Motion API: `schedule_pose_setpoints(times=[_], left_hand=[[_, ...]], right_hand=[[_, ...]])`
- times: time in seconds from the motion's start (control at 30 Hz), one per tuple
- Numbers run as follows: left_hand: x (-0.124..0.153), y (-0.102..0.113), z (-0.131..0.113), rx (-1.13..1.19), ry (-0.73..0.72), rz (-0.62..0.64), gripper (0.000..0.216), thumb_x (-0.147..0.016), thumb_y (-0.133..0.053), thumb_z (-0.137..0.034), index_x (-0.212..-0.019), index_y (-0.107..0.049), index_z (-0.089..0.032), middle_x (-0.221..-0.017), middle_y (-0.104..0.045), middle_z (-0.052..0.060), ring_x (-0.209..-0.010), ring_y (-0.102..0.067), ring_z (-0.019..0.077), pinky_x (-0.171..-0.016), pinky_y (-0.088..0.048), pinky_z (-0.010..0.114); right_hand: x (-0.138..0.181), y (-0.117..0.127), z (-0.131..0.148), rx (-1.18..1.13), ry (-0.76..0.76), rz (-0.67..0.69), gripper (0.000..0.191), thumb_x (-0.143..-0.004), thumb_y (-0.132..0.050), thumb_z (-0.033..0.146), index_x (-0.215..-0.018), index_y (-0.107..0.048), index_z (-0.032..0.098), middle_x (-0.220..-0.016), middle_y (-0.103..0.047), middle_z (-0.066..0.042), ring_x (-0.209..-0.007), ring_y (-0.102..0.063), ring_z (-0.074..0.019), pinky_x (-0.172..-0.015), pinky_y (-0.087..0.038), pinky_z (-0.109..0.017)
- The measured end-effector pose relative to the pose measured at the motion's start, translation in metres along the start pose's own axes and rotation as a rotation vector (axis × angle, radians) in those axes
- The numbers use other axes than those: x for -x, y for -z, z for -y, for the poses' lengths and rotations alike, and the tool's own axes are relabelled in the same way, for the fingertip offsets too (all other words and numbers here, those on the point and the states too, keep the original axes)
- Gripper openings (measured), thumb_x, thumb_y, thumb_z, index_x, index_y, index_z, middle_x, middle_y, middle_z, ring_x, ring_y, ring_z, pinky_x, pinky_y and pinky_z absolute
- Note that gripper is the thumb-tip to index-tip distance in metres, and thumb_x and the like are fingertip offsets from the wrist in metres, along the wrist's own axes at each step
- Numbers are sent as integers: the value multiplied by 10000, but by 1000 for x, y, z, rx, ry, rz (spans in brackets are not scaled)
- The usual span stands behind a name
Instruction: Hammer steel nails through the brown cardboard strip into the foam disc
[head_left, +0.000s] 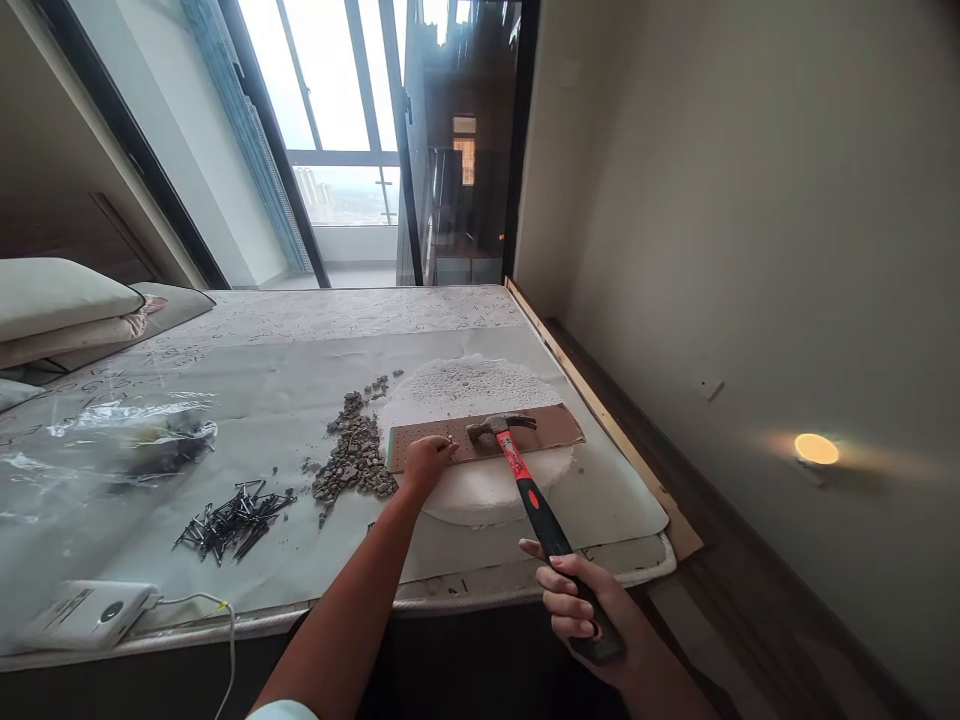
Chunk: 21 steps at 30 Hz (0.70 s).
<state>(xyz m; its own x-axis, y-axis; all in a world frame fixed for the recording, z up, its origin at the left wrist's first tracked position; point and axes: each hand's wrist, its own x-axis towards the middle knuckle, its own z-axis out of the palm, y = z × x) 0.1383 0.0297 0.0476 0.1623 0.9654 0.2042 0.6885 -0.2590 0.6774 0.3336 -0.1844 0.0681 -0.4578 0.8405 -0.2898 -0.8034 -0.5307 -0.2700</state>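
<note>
My right hand [589, 610] is wrapped round the black grip of a claw hammer [536, 505] with a red and black handle. The hammer's metal head is over the middle of a brown board [551, 428] dotted with small holes. My left hand [426, 462] rests on the board's left part, thumb and fingers pinched on a small shiny nail [452, 440], mostly hidden. Beneath the board lies a round white slab [484, 488] with a rough, pitted far part. Grey stone chips [352, 450] are heaped left of the board, and a pile of dark nails [234, 520] lies farther left.
A grey sheet [277, 385] covers much of the mattress [360, 305]. Clear plastic wrapping [135, 435] lies at left, near a white power strip [94, 615] with a cable. Folded bedding [67, 305] is at far left. A wooden edge board [600, 410] and wall bound the right side.
</note>
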Motion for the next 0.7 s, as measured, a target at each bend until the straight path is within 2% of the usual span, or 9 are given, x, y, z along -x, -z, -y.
schedule_pose_setpoints(times=[0.23, 0.4, 0.53, 0.7], left_hand=[[-2, -4, 1, -75, -20, 10, 287, -729, -530, -381, -558, -621, -169, -552, -596, 15, -591, -515, 133, -539, -302, 221], [0, -8, 5, -133, -75, -2, 273, -753, -514, -358, -590, -627, -170, -635, -624, 43, -636, -529, 152, -559, -314, 235], [0, -12, 10, -171, -119, 3, 260, -766, -501, -346, -637, -643, -170, -690, -639, 54, -671, -544, 161, -593, -328, 244], [0, -11, 11, -221, -137, 45, 260, -764, -503, -333, -600, -625, -172, -658, -620, 47, -651, -526, 156, -596, -320, 242]], right_hand=[[1, 1, 1, 3, 7, -20, 319, -713, -595, 160, -1024, -552, 106, -541, -330, 94, -369, -185, 6, -323, -179, -111], [2, -2, 0, -7, 2, -31, 307, -715, -587, 148, -1017, -563, 96, -532, -331, 95, -367, -177, 8, -319, -185, -108], [2, -3, -1, 29, 9, -39, 309, -710, -591, 160, -1014, -563, 111, -535, -326, 96, -368, -171, 10, -322, -175, -109], [1, -5, -2, 130, 1, -63, 306, -697, -617, 199, -992, -566, 133, -522, -327, 98, -358, -176, 9, -323, -145, -131]])
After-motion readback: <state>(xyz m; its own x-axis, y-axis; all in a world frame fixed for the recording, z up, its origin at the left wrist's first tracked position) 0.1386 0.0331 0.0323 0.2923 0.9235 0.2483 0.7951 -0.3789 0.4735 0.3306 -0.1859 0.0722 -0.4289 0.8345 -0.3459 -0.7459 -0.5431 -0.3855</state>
